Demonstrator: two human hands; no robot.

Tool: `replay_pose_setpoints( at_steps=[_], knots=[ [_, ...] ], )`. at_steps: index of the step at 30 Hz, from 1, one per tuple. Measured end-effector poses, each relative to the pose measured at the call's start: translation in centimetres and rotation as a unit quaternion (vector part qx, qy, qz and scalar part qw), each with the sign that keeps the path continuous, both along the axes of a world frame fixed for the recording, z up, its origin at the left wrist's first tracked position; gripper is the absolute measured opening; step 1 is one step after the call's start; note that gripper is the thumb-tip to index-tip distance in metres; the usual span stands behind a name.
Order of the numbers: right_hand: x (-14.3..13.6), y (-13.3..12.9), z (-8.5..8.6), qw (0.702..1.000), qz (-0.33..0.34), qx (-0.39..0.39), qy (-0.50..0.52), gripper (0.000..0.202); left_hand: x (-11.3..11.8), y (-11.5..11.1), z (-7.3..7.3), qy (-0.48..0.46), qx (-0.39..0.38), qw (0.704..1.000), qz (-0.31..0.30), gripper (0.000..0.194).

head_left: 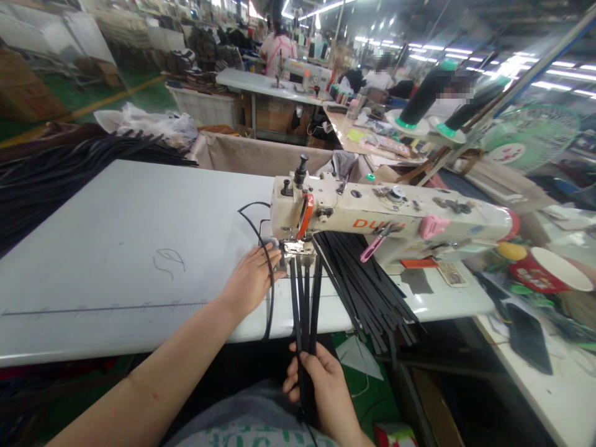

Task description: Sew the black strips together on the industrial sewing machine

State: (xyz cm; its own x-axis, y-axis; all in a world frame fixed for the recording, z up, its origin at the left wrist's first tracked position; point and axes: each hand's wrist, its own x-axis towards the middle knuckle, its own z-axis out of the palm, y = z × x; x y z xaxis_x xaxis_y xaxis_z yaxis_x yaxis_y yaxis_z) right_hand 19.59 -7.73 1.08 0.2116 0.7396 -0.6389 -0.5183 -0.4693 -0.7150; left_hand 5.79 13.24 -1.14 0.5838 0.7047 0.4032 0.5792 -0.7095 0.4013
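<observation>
Several long black strips [305,298] run from the needle area of a white sewing machine [335,211] down past the table's front edge. My right hand [321,379] is closed around them below that edge. Flat beside the presser foot [298,248] lies my left hand [255,273], fingers stretched toward the machine. A thin black strip [272,285] arcs across the left fingers and hangs over the edge. Under the machine arm, to the right, a bundle of black strips [372,285] fans out over the table. What lies beneath my left fingertips is partly hidden.
A large heap of black strips [69,180] lies at the table's left end. Pink thread snips [377,243] hang on the machine. Black thread cones [426,96] stand at the back right, near a green fan [531,136]. People and another sewing machine [305,73] are farther back.
</observation>
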Motion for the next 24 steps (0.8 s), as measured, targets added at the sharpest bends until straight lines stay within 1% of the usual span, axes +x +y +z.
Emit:
replay_pose_setpoints(
  at_steps=[4,9,14,17,19,21,22,24],
  knots=[
    [0.0,0.2,0.1,1.000,0.001,0.004,-0.006,0.051,0.0,-0.1,0.3,-0.007,-0.007,1.000,-0.006,0.037],
    [0.0,0.4,0.2,1.000,0.004,0.014,-0.022,0.051,0.1,-0.2,0.7,0.007,-0.008,1.000,-0.003,0.037],
    [-0.1,0.5,0.2,1.000,0.007,0.015,-0.026,0.054,0.2,-0.2,0.6,0.023,-0.020,1.000,-0.002,0.043],
    [-0.1,0.4,0.2,0.999,0.009,0.015,-0.027,0.058,0.2,-0.1,0.5,0.019,-0.027,0.999,-0.008,0.043],
    [0.0,0.4,0.1,0.999,0.009,0.017,-0.029,0.060,0.2,0.0,0.4,-0.003,-0.035,0.999,-0.014,0.040],
    [0.0,0.4,0.0,0.999,0.007,0.021,-0.030,0.061,0.1,0.3,0.5,-0.046,-0.060,0.997,-0.009,0.038],
    [0.0,0.4,0.0,0.999,0.006,0.023,-0.030,0.061,0.0,0.5,0.7,-0.072,-0.079,0.994,0.005,0.037],
    [-0.1,0.3,-0.2,0.999,0.003,0.028,-0.033,0.061,-0.2,0.6,1.2,-0.143,-0.110,0.982,0.058,0.039]
  ],
)
